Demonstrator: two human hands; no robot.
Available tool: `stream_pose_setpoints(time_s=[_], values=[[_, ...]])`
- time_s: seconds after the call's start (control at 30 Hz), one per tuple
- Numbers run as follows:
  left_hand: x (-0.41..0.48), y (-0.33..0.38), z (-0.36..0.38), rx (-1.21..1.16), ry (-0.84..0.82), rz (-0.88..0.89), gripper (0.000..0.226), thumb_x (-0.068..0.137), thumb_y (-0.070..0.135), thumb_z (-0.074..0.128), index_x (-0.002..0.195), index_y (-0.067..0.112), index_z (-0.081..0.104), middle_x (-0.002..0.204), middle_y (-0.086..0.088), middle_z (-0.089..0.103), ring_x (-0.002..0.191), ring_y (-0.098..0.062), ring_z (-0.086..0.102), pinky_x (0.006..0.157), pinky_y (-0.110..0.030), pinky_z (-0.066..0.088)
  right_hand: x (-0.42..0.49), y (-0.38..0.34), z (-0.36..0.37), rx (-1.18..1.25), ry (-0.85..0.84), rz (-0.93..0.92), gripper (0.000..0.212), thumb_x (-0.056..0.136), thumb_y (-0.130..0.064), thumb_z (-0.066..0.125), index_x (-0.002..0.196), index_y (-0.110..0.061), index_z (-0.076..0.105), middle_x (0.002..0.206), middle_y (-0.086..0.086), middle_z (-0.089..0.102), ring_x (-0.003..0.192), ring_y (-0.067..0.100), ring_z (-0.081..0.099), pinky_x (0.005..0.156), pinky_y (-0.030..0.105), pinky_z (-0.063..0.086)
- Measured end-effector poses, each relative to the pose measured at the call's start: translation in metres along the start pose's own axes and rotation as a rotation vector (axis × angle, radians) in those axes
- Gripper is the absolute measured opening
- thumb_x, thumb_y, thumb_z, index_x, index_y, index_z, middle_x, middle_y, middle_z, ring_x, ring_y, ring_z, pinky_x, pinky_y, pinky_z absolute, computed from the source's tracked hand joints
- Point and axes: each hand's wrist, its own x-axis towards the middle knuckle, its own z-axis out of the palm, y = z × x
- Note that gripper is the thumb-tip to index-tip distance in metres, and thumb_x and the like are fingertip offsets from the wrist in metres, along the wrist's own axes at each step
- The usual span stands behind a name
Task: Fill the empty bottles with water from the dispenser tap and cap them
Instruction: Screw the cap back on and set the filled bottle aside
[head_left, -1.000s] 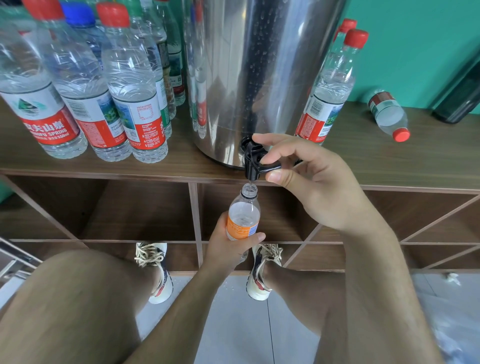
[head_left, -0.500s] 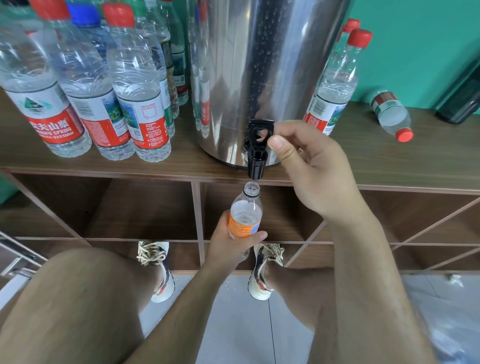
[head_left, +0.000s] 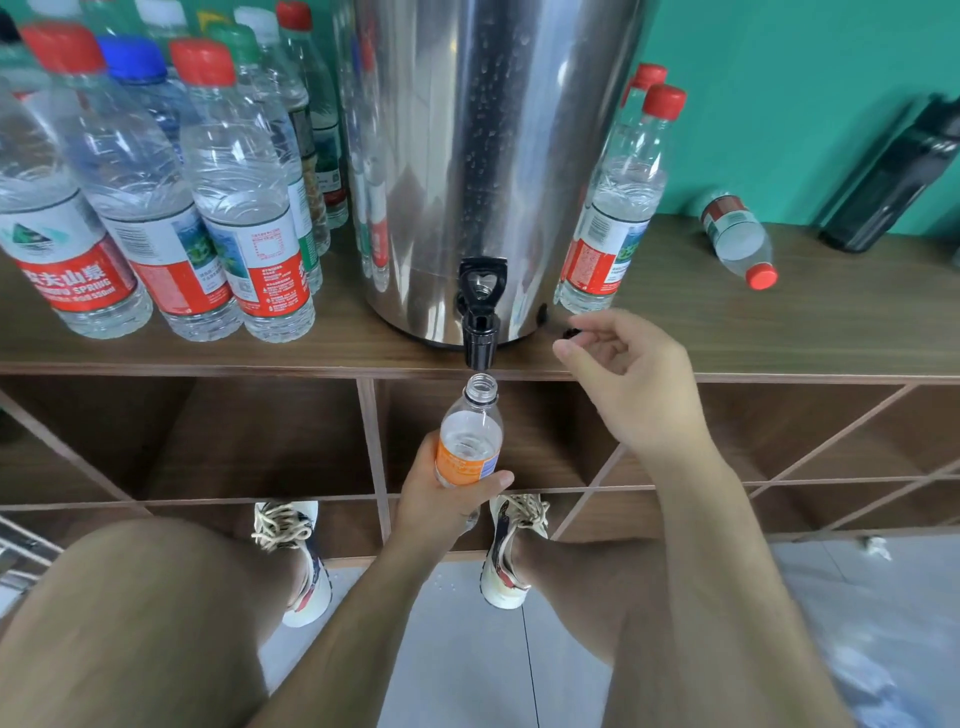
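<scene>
place: plain room | wooden shelf unit (head_left: 727, 332) | teal wall (head_left: 779, 104)

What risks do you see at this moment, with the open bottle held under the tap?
1. The bottle is uncapped and looks nearly full; tilting it in the left hand may spill water onto the shoes below.
2. The tap may drip after closing.
3. The right hand reaches toward a small dark thing, maybe the cap, at the shelf's edge; a nudge could drop it.
</scene>
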Motion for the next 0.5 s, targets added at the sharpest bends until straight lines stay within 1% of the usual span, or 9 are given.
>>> stream_pose_setpoints(time_s=[0.1, 0.17, 0.2, 0.3, 0.4, 0.5], values=[[-0.001, 0.002, 0.004, 0.0, -0.006, 0.005, 0.06, 0.069, 0.019, 0.095, 0.113, 0.039, 0.059, 0.097, 0.017, 0.074, 0.091, -0.003, 0.07, 0.059, -0.009, 0.05, 0.002, 0.021, 0.003, -0.201, 0.07, 0.045, 0.031, 0.089, -0.03, 0.081, 0.117, -0.019, 0.072, 0.099, -0.007, 0.067, 0.094, 0.007, 0.06, 0.09, 0.032, 0.053], [-0.001, 0.002, 0.008, 0.002, -0.021, 0.014, 0.06, 0.069, 0.016, 0.095, 0.111, 0.038, 0.059, 0.095, 0.02, 0.074, 0.088, 0.003, 0.069, 0.061, -0.007, 0.049, 0.006, 0.032, 0.009, -0.273, 0.075, 0.071, 0.039, 0.087, -0.038, 0.082, 0.119, -0.018, 0.071, 0.108, -0.004, 0.065, 0.108, 0.019, 0.06, 0.096, 0.042, 0.052], [-0.001, 0.002, 0.01, 0.005, -0.027, 0.018, 0.061, 0.068, 0.015, 0.095, 0.112, 0.038, 0.059, 0.096, 0.021, 0.074, 0.089, 0.004, 0.069, 0.064, -0.007, 0.05, 0.009, 0.036, 0.013, -0.297, 0.076, 0.089, 0.043, 0.086, -0.041, 0.082, 0.121, -0.017, 0.07, 0.111, -0.002, 0.064, 0.111, 0.023, 0.059, 0.098, 0.045, 0.052], [-0.001, 0.001, 0.013, 0.014, -0.039, 0.023, 0.063, 0.067, 0.014, 0.096, 0.113, 0.037, 0.059, 0.097, 0.022, 0.074, 0.091, 0.001, 0.07, 0.066, -0.01, 0.052, 0.018, 0.038, 0.024, -0.346, 0.1, 0.129, 0.048, 0.085, -0.043, 0.082, 0.122, -0.015, 0.07, 0.112, 0.004, 0.063, 0.111, 0.028, 0.056, 0.099, 0.048, 0.05], [-0.001, 0.002, 0.013, 0.02, -0.048, 0.027, 0.061, 0.068, 0.013, 0.095, 0.112, 0.035, 0.059, 0.095, 0.023, 0.073, 0.09, 0.001, 0.069, 0.063, -0.009, 0.051, 0.026, 0.038, 0.028, -0.421, 0.111, 0.152, 0.043, 0.087, -0.045, 0.08, 0.118, -0.016, 0.071, 0.11, 0.005, 0.064, 0.109, 0.029, 0.056, 0.095, 0.048, 0.05], [-0.003, 0.003, 0.013, 0.031, -0.052, 0.026, 0.063, 0.068, 0.017, 0.095, 0.117, 0.033, 0.059, 0.101, 0.018, 0.073, 0.096, -0.005, 0.07, 0.064, -0.009, 0.051, 0.032, 0.038, 0.029, -0.458, 0.087, 0.163, 0.036, 0.091, -0.042, 0.077, 0.115, -0.015, 0.073, 0.109, 0.007, 0.064, 0.109, 0.03, 0.058, 0.095, 0.048, 0.049]])
